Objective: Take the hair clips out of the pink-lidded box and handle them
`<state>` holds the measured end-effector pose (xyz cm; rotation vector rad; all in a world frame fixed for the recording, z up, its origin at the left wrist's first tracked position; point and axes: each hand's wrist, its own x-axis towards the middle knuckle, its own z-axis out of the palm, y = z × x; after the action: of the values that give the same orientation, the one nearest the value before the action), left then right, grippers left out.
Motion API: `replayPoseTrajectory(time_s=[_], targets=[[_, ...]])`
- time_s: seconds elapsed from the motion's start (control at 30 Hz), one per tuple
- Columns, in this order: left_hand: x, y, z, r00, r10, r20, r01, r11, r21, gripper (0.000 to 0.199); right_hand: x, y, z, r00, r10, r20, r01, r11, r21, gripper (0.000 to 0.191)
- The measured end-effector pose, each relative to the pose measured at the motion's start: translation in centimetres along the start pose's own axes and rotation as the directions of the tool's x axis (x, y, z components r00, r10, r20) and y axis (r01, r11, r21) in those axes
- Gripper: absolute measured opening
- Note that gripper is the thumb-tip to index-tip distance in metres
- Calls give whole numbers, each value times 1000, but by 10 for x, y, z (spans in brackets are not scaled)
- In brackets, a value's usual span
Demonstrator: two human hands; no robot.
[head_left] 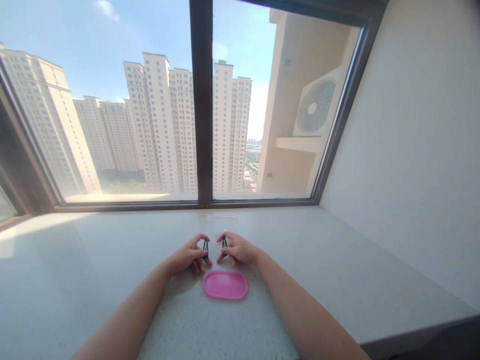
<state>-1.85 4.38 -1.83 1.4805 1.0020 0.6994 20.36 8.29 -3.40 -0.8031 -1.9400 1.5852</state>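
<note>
My left hand (191, 254) pinches a small black hair clip (205, 248) between thumb and index finger, holding it roughly upright. Facing it, a short gap to the right, my right hand (237, 249) grips a second black clip (224, 245) in the same way. The two clips do not touch. Just below both hands, a pink oval tray (225, 285) with a raised rim lies on the speckled pale counter (221, 330). Behind the hands lies a clear plastic bag (221, 223) with a pink line along its top, partly hidden by the fingers.
A dark-framed window (204, 115) rises behind the counter, with tall buildings and an air-conditioner unit (315, 106) outside. On the right a white wall (412, 150) borders the counter. The counter's dark front edge (416, 334) shows at the lower right.
</note>
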Motion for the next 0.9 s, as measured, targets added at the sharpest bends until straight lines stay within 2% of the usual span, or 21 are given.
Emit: replayPoseTrajectory(time_s=[0.23,0.9], targets=[[1,-2,-1,1000,4,-3,-4,1000,-4,46,0,1,0,1000,-23,21,23,1000,18,28],[0,-1,1,1000,4,-6,-4,1000,11,44,1,1,-2,999,0,38,0,1000,-13,32]])
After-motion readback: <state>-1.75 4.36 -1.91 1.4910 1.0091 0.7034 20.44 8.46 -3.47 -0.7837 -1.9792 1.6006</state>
